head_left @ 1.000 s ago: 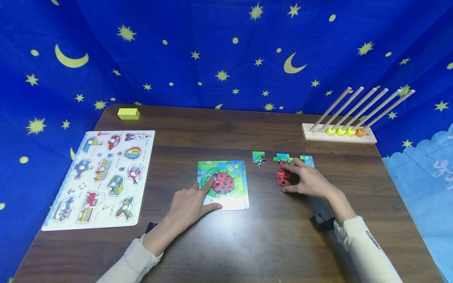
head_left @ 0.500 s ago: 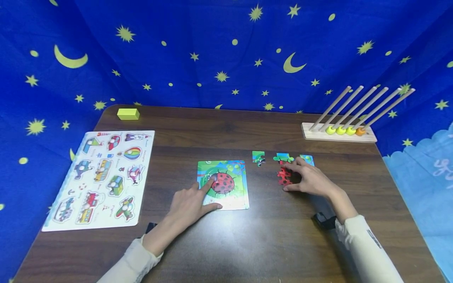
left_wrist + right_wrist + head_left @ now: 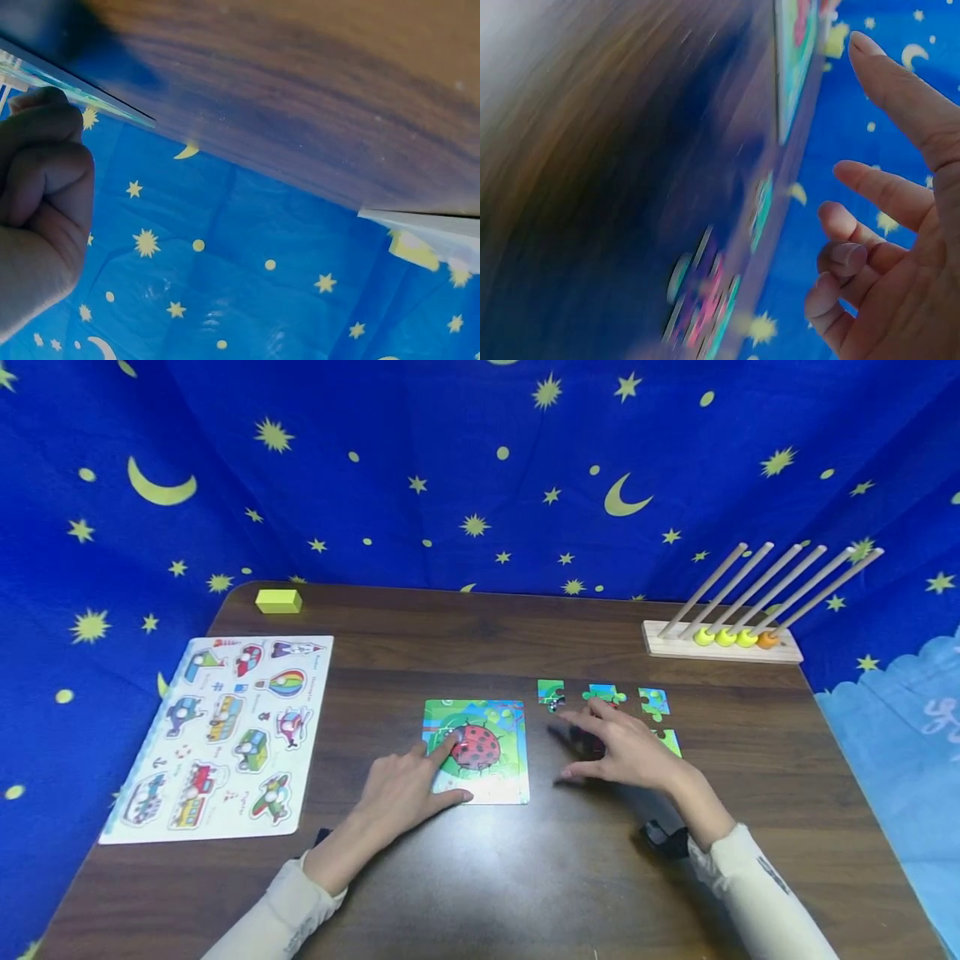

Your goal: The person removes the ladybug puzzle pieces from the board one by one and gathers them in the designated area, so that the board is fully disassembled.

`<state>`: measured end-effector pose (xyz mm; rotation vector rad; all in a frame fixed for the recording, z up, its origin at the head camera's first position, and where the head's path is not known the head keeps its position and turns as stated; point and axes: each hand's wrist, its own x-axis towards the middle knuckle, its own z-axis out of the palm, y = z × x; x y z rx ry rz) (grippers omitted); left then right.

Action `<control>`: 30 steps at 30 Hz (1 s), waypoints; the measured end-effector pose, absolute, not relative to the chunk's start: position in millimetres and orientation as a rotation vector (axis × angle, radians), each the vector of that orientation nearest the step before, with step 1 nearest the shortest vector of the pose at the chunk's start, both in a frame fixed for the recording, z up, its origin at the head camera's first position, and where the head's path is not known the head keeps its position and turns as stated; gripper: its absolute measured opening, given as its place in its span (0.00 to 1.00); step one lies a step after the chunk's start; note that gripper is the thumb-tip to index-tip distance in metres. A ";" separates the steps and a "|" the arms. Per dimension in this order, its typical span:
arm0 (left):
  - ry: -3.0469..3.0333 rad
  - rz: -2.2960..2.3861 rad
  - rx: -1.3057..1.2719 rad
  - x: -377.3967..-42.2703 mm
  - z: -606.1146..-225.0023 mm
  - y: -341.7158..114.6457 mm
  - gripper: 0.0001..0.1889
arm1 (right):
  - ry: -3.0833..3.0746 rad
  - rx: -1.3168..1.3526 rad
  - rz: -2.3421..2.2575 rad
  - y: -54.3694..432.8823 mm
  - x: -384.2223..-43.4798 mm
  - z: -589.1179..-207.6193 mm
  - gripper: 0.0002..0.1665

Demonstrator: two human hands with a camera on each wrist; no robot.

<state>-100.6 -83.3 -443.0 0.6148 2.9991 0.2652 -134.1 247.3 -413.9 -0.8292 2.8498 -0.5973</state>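
Note:
A square ladybug picture [image 3: 506, 768] lies flat at the middle of the table. My left hand [image 3: 401, 789] rests on it, index finger extended over the ladybug and thumb at the near edge; the left wrist view shows other fingers curled. To the right, my right hand [image 3: 637, 747] hovers with index finger and thumb spread apart and nothing between them. Around it lie a green jigsaw piece [image 3: 550, 691], a blue-green piece [image 3: 602, 693], a right-hand corner piece [image 3: 654, 702] and a green piece [image 3: 671, 742]. The red pieces are mostly hidden beneath the right hand.
A white board with vehicle pictures [image 3: 217, 743] lies at the left. A yellow block [image 3: 278, 602] sits near the back left edge. At the back right stands a wooden peg rack [image 3: 720, 643] with several beads. A starry blue cloth [image 3: 420, 460] hangs behind the table.
My right hand has come off the red pieces and moved left, its thumb and index finger now apart. More of the pieces at the right shows. The left hand stays in place.

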 end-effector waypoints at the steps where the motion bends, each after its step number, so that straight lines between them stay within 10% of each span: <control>1: 2.993 0.279 0.606 -100.7 -442.0 -84.6 0.48 | 2.846 -0.852 -0.590 242.2 -134.1 -413.2 0.47; 30: 2.925 0.202 0.506 -108.2 -444.1 -113.9 0.53 | 2.743 -0.992 -0.583 116.4 -149.8 -432.2 0.33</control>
